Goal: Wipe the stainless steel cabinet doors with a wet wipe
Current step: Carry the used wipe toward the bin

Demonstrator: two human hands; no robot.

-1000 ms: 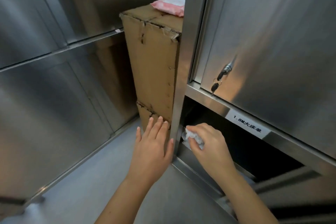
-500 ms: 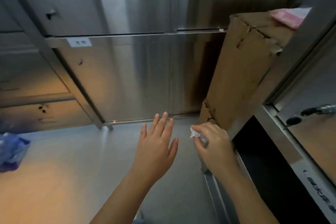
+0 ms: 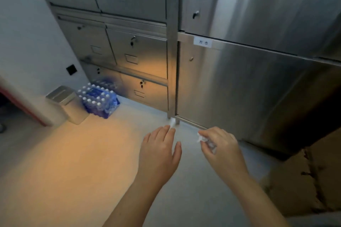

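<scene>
The left hand (image 3: 159, 155) and right hand (image 3: 222, 150) are bare, forearms (image 3: 136, 201) uncovered too.

Dim, softly blurred wide-angle view; warm orange glow on floor (image 3: 73, 153), bowed edges.

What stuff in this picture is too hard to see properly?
All in the head view:
- Wet wipe: mostly hidden inside the right hand; only a crumpled white bit shows.
- White label on the cabinet door: its writing is too small and blurred to read.
- Cardboard box: cut off by the right edge.
- Pack of bottles: its print is blurred.
</scene>
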